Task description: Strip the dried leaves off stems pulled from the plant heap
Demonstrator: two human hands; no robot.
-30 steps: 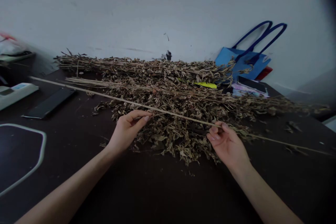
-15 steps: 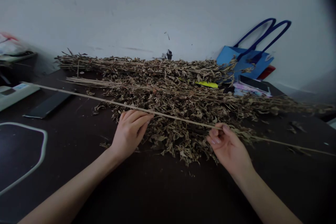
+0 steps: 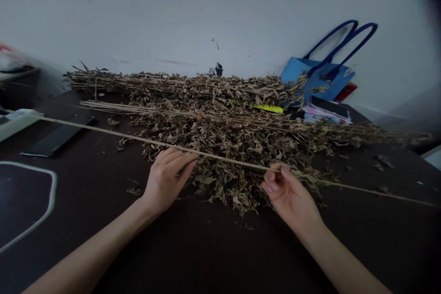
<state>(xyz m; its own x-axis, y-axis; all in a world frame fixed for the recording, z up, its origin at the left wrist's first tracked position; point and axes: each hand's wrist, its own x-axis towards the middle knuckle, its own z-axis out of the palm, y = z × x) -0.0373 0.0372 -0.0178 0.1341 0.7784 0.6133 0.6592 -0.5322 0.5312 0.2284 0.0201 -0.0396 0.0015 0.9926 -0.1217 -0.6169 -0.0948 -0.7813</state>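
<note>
A long bare dried stem (image 3: 103, 131) stretches across the dark table from far left to far right, above a heap of dried leaves (image 3: 227, 147). My left hand (image 3: 167, 179) is curled around the stem near its middle, fingers closed over it. My right hand (image 3: 289, 195) pinches the same stem further right, where a few dried leaves still cling. Behind the heap lie bundles of leafy dried stalks (image 3: 172, 83) and a row of stripped stems (image 3: 138, 109).
A blue bag with dark handles (image 3: 319, 80) leans on the wall at the back right, with a red item and papers beside it. A yellow object (image 3: 268, 108) lies in the stalks. A black flat item (image 3: 55, 138), a white device (image 3: 15, 119) and a white-rimmed mat (image 3: 27, 202) sit left.
The stem has slid leftward through my hands, its left tip now reaching the white device. Both hands shifted slightly left; my left fingers closed further over the stem.
</note>
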